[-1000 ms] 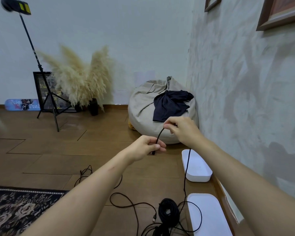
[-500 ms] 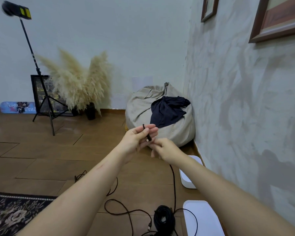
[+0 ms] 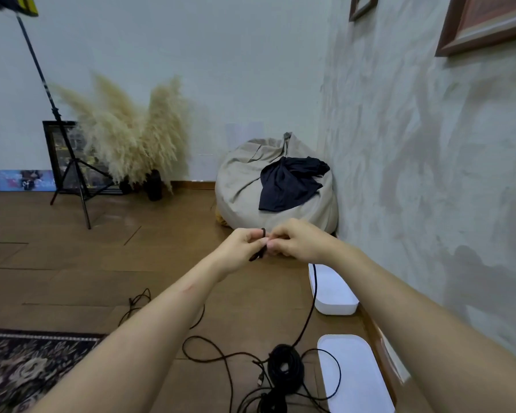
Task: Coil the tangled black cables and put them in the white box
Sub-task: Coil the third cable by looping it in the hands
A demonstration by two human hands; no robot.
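Pinching black cable (image 3: pixel 313 296) in curled fingers of left hand (image 3: pixel 239 248) and right hand (image 3: pixel 298 241), slack hanging past rounded white box (image 3: pixel 337 308) against wall (image 3: pixel 429 174) at 4 o'clock.

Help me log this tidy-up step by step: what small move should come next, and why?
Probably slide the right hand down the black cable and bring another length up to the left hand. Both hands pinch only one small loop, and the rest hangs down to the cable pile on the floor.
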